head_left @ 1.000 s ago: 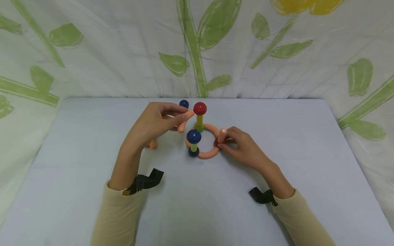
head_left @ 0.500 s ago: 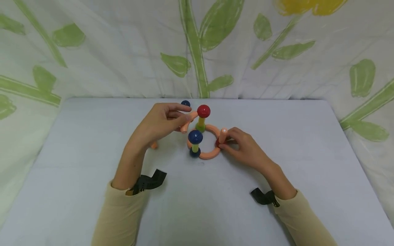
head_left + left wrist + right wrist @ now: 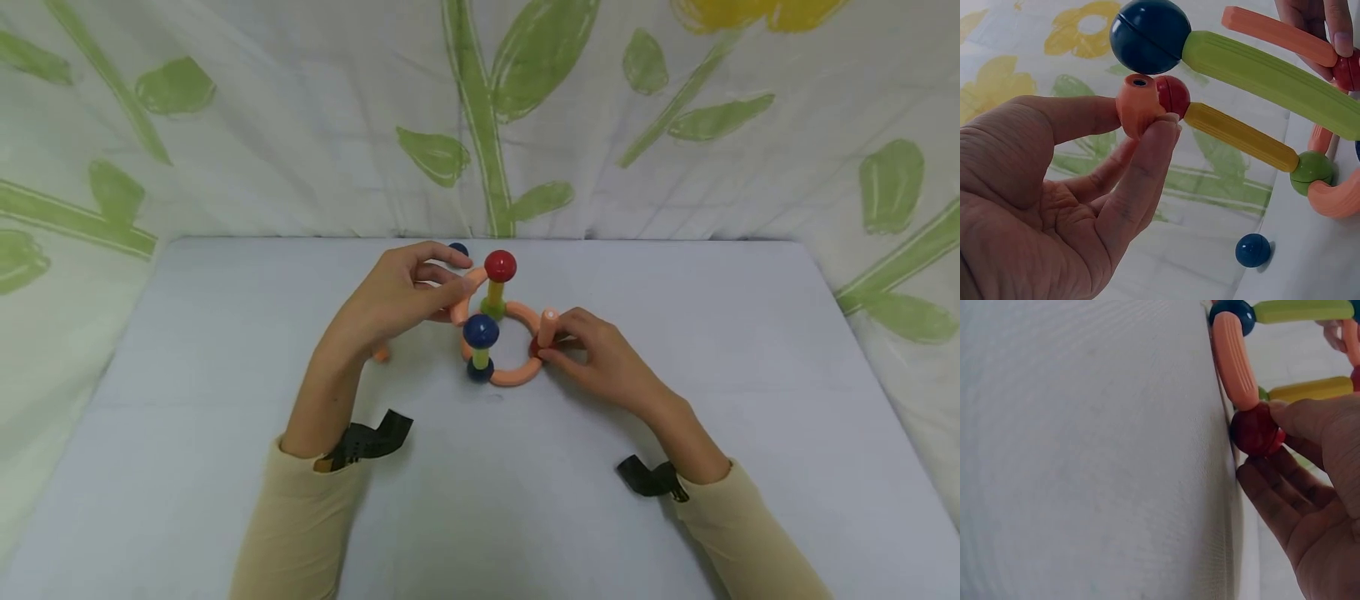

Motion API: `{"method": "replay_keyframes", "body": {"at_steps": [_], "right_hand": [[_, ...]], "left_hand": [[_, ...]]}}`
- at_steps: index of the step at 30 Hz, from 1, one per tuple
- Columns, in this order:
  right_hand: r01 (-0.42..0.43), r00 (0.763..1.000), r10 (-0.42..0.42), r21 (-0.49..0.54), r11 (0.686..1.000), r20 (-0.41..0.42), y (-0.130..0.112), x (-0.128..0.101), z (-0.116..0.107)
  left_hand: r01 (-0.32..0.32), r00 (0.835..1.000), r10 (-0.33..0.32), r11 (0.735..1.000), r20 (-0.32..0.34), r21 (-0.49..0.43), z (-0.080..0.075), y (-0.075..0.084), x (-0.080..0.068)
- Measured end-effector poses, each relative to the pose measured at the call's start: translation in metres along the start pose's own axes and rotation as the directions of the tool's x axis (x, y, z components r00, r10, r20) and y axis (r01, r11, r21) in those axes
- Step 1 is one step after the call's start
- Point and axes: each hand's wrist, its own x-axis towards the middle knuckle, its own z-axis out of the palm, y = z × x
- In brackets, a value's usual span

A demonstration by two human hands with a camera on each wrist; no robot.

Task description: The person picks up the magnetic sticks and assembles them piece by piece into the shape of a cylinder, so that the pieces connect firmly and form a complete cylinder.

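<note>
My left hand (image 3: 408, 296) pinches a curved orange rod (image 3: 1135, 106) between thumb and fingertips. One end of that rod is right at the red ball (image 3: 1175, 97) on top of an upright yellow rod (image 3: 495, 293). My right hand (image 3: 607, 360) grips a lower red ball (image 3: 1255, 430) on the ring of curved orange rods (image 3: 513, 377). From this ball an orange rod (image 3: 548, 327) stands upright. Beside it, a light green rod (image 3: 1272, 78) rises from the ring and carries a big blue ball (image 3: 481, 331). A green ball (image 3: 1313, 170) sits under the yellow rod.
A loose blue ball (image 3: 1252, 250) lies on the table behind my left hand. Another orange piece (image 3: 382, 352) lies partly hidden beneath my left wrist. A white curtain with painted leaves (image 3: 435, 156) hangs at the far edge of the white table (image 3: 480, 500).
My left hand has moved slightly right with the curved orange rod, closer to the upper red ball. My right hand keeps its grip on the lower red ball. The head view has shifted slightly.
</note>
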Motion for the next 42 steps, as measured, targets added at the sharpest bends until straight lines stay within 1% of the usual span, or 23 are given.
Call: {"method": "replay_keyframes", "body": {"at_steps": [4,9,12,17,21,28,36,42], "right_hand": [[-0.007,1.000,0.007,0.005,1.000,-0.002,0.0011,-0.0015,0.0007],[-0.017,1.000,0.017,0.007,1.000,0.001,-0.0008,-0.0018,-0.0011],[-0.011,1.000,0.011,0.010,1.000,0.005,-0.0013,-0.0005,-0.0029],[0.011,1.000,-0.011,0.016,1.000,-0.001,0.0006,-0.0002,-0.0025],[0.010,1.000,-0.010,0.022,1.000,0.004,0.0016,0.0000,-0.0011],[-0.007,1.000,0.007,0.024,1.000,0.002,0.0000,-0.0002,-0.0011],[0.017,1.000,-0.017,0.020,1.000,0.002,0.0001,0.0009,-0.0010],[-0.001,1.000,0.000,0.016,1.000,0.003,0.0002,0.0007,-0.0007]], "left_hand": [[-0.006,1.000,0.006,1.000,-0.002,-0.020,0.0026,-0.0006,0.0018],[-0.017,1.000,0.017,0.998,-0.007,-0.066,0.0064,-0.0005,0.0033],[-0.018,1.000,0.017,0.996,-0.014,-0.082,0.0071,-0.0004,0.0035],[-0.010,1.000,0.010,0.995,0.001,-0.098,0.0072,-0.0013,0.0051],[0.003,1.000,-0.002,0.997,0.018,-0.077,0.0055,-0.0016,0.0054],[0.005,0.998,-0.004,0.999,0.055,-0.033,0.0058,-0.0003,0.0063],[-0.006,0.996,0.009,0.999,0.093,-0.033,0.0058,-0.0014,0.0062],[-0.004,0.995,0.007,1.000,0.099,-0.023,0.0047,-0.0014,0.0049]]}}
